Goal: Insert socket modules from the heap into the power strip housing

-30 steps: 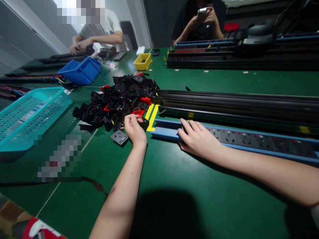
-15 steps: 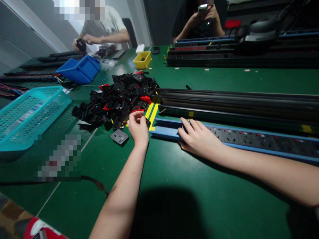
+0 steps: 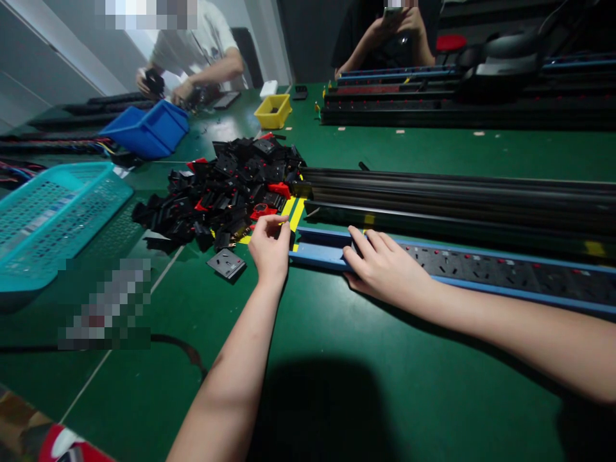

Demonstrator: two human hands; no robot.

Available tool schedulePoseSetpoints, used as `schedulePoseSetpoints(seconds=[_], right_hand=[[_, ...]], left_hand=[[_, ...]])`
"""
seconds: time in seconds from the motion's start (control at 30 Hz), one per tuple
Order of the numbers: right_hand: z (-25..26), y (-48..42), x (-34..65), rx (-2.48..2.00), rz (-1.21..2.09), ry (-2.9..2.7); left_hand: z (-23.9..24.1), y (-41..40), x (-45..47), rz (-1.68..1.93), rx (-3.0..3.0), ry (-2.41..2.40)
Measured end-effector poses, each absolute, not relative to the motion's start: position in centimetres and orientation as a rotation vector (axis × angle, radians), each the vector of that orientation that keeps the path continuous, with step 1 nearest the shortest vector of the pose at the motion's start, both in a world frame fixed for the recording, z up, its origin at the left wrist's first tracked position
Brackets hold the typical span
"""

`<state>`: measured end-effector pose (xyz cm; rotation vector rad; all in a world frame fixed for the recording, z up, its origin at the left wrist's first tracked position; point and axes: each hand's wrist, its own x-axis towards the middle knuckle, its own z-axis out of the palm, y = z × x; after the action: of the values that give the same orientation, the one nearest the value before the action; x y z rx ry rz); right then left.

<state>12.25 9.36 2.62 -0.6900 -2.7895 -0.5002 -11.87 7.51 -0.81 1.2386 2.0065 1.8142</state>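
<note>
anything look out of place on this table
One black socket plate lies by itself on the table, apart from the loose heap of black and red parts, just left of the left hand. Nothing looks broken.

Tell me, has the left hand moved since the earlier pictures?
Yes. The left hand, pinching a black part, has shifted slightly right, away from the loose socket module, toward the end of the blue power strip.

No text can be read on the power strip (image 3: 481,266) or socket parts (image 3: 226,186).
</note>
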Motion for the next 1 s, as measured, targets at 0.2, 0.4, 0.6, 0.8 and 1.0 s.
schedulePoseSetpoints(seconds=[0.2, 0.4, 0.6, 0.8, 1.0], right_hand=[[2.64, 9.39, 12.23, -0.686, -0.509, -2.798], [2.65, 9.39, 12.31, -0.689, -0.525, -2.805], [2.66, 9.38, 12.33, -0.689, -0.531, -2.813], [2.77, 9.32, 12.35, -0.684, -0.516, -2.799], [2.79, 9.34, 12.37, -0.683, -0.520, -2.798]], left_hand=[[-0.81, 7.58, -11.93, 1.862, 1.171, 2.065], [-0.98, 7.84, -11.93, 1.935, 1.111, 1.982], [-1.04, 7.85, -11.88, 1.948, 1.094, 1.950], [-0.72, 7.75, -11.92, 1.898, 1.037, 2.044], [-1.37, 7.85, -12.36, 1.820, 1.046, 2.023]])
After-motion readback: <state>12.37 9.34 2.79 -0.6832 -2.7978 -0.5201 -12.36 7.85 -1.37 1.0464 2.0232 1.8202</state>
